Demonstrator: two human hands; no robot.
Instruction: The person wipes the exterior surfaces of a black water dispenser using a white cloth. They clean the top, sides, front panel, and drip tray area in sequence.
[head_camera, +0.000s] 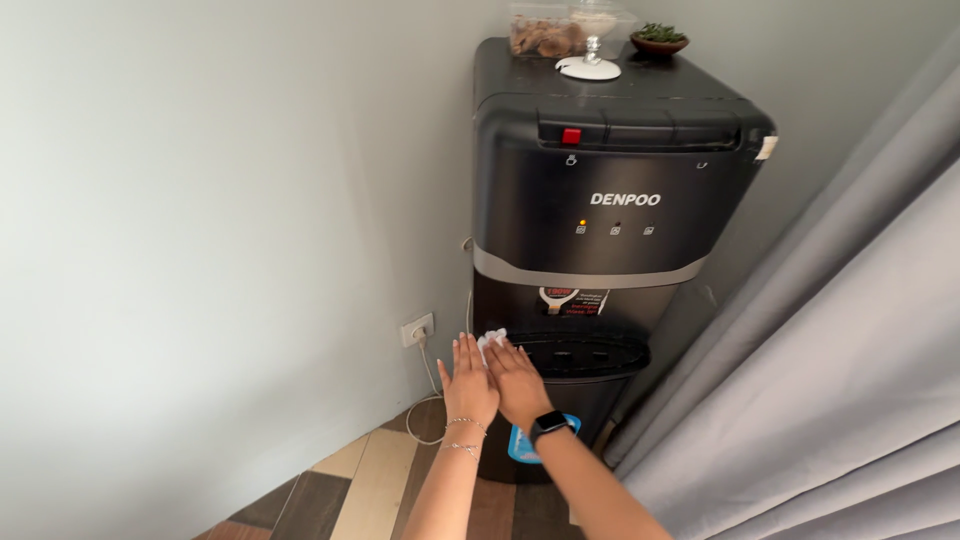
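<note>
Head view. White cloth: soft, light, crumpled, likely easy to bunch by any edge; lies on the black water dispenser beside its drip tray, at 12 o'clock of both hands. Left hand flat, open. Right hand flat, fingertips pressing the cloth.

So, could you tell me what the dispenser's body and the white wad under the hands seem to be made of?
Dispenser body: apparently black plastic, smooth with a soft sheen. White wad: crumpled, looks like tissue or thin cloth, mostly hidden beneath the right hand, with the left hand beside it.
</note>
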